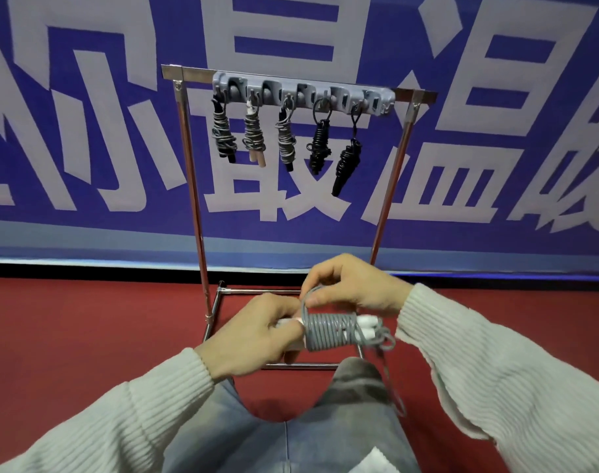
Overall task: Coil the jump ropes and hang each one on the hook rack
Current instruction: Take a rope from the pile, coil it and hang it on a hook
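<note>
A grey jump rope [328, 332] is wound in tight turns around its two white handles and lies level between my hands. My left hand [257, 336] grips the left end of the handles. My right hand [352, 288] pinches the cord at the top left of the coil. A loose length of cord [392, 380] trails down on the right. The grey hook rack [304, 93] sits on the top bar of a metal stand [195, 199]. Several coiled ropes hang from it: three grey ones [253, 134] on the left and two black ones [320, 145] on the right.
The stand's base frame [250, 291] rests on a red floor [86, 336] just beyond my hands. A blue banner with large white characters [86, 131] fills the wall behind. My knees in grey trousers [291, 431] are below the hands.
</note>
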